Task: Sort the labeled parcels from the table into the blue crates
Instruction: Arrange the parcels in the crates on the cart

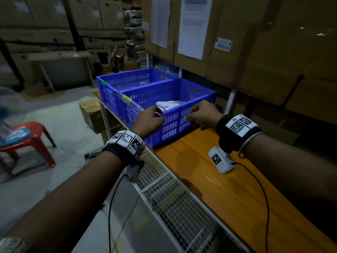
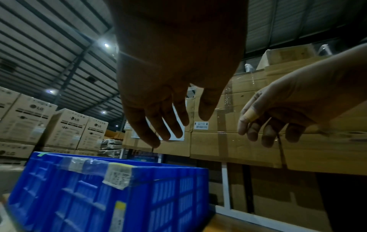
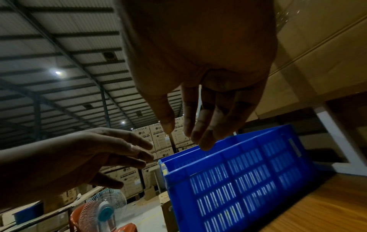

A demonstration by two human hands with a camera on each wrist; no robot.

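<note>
Two blue crates stand side by side at the far end of the wooden table [image 1: 228,179]. The near crate [image 1: 175,123] holds a white parcel [image 1: 169,105]; I see nothing inside the far crate [image 1: 127,79]. My left hand [image 1: 155,115] hovers at the near crate's front left corner, fingers loosely spread and holding nothing [image 2: 170,125]. My right hand [image 1: 197,115] hangs just over the same front rim, fingers relaxed and holding nothing [image 3: 190,130]. Taped paper labels [image 2: 117,175] sit on the near crate's left rim.
Large cartons [image 1: 237,42] fill the rack above and behind the table. A white wire-mesh shelf [image 1: 173,194] runs along the table's left edge. On the floor to the left are a cardboard box [image 1: 91,112], a red plastic stool [image 1: 34,132] and a fan [image 3: 105,208].
</note>
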